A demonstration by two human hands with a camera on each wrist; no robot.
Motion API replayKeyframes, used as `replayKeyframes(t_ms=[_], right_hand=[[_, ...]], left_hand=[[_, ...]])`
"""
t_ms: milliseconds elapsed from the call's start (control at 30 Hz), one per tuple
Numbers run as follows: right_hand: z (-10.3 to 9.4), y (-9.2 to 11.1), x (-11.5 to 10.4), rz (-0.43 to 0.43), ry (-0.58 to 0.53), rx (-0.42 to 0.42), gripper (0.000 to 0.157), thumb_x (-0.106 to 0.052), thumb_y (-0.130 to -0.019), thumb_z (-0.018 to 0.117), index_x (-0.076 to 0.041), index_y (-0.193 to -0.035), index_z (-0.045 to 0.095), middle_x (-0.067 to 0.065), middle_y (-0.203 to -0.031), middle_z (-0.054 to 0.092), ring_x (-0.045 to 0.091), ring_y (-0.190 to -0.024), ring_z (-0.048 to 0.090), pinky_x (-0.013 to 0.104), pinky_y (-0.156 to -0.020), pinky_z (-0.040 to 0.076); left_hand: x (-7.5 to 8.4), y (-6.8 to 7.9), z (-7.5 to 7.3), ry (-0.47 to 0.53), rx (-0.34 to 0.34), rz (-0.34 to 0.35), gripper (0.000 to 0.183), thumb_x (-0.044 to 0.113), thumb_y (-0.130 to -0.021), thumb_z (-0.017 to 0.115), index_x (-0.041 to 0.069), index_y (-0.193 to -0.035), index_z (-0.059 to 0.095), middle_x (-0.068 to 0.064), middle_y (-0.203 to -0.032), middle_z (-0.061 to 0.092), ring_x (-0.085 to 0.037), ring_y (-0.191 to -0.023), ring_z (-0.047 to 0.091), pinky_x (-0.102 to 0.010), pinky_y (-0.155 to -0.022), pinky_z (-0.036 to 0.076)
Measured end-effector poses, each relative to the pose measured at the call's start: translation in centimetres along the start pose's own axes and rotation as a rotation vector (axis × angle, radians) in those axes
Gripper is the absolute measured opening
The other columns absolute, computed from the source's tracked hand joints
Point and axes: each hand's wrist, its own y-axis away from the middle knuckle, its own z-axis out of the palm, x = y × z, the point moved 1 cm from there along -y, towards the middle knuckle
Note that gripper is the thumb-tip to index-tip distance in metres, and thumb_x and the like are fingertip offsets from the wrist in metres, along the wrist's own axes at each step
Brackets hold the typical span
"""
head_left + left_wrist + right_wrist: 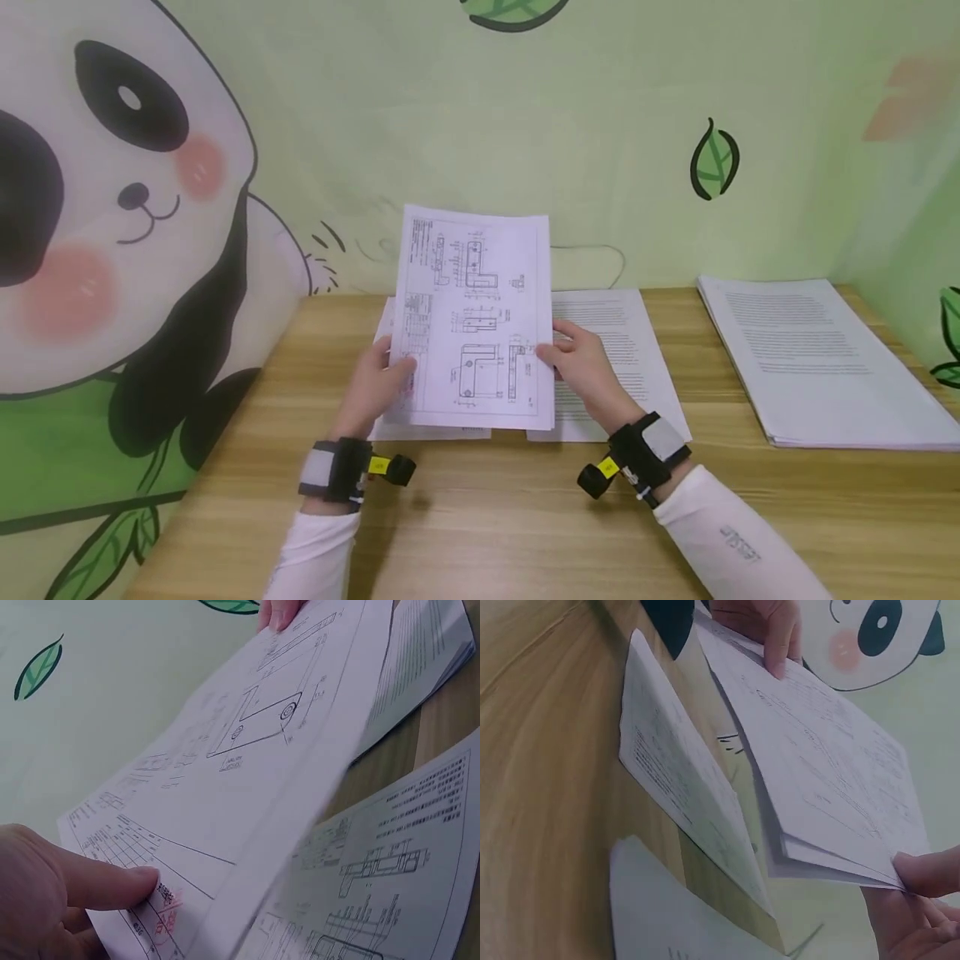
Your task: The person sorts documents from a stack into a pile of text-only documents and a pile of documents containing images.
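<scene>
Between my two hands, a small stack of paper sheets [442, 333] is held raised and tilted above the table. Its top sheet carries technical drawings, and a red stamp shows near one corner in the left wrist view. My left hand [375, 383] pinches the stack's left edge, thumb [127, 889] on the front. At the opposite edge my right hand [588, 367] pinches the sheets between thumb and fingers; in the right wrist view the layers [832, 859] part slightly there. Behind and below lie a sheet with a drawing [375, 877] and a text-printed sheet [622, 367].
A thicker pile of text-printed paper [825, 358] lies at the right of the wooden table [487, 517]. A fabric backdrop [585, 125] with a panda and leaves rises behind the table. Each wrist wears a black strap with a small camera.
</scene>
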Motion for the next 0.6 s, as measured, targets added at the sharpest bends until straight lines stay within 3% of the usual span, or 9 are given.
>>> replayKeyframes(t_ms=[167, 300, 600], right_hand=[[2.3, -1.1, 0.7, 0.017, 0.003, 0.038, 0.058, -0.019, -0.089, 0.060, -0.020, -0.142, 0.037, 0.013, -0.109, 0.069, 0.022, -0.090, 0.067, 0.027, -0.071, 0.055], [4.0, -1.6, 1.5, 0.003, 0.025, 0.053, 0.057, -0.017, -0.088, 0.062, -0.014, -0.140, 0.040, 0.015, -0.105, 0.071, 0.020, -0.082, 0.066, 0.026, -0.065, 0.053], [6.6, -2.1, 1.9, -0.068, 0.183, 0.054, 0.053, -0.007, -0.087, 0.058, -0.003, -0.138, 0.043, 0.017, -0.097, 0.071, 0.018, -0.072, 0.063, 0.023, -0.058, 0.048]], left_hand=[[-1.2, -0.4, -1.4, -0.007, 0.018, -0.057, 0.055, 0.020, -0.092, 0.052, 0.007, -0.143, 0.034, -0.018, -0.136, 0.049, -0.034, -0.117, 0.052, -0.052, -0.100, 0.043], [-2.3, -0.5, -2.1, -0.027, 0.021, -0.092, 0.049, 0.018, -0.093, 0.050, 0.008, -0.140, 0.039, -0.017, -0.132, 0.051, -0.034, -0.112, 0.052, -0.050, -0.096, 0.044], [-3.9, -0.6, -3.2, -0.135, 0.032, -0.121, 0.054, 0.011, -0.093, 0.042, 0.008, -0.145, 0.030, -0.019, -0.138, 0.045, -0.035, -0.116, 0.046, -0.054, -0.099, 0.040]])
